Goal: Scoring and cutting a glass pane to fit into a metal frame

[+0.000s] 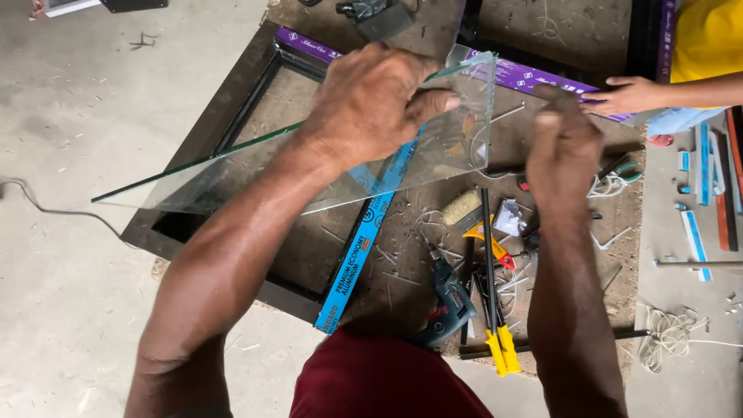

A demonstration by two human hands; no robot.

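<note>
Your left hand (371, 101) grips the near right corner of a clear glass pane (309, 174), thumb on the edge, while your right hand (565, 143) is closed just beside that edge, not clearly touching it. You look to be at the stage of carrying the pane over the dark aluminium frame (232, 108) on the desk (402, 271); seating it calls for lowering it level and square. The pane is thin, greenish-edged and tilted, hanging above the frame. Another person's hand (631, 94) rests on the frame's far rail.
</note>
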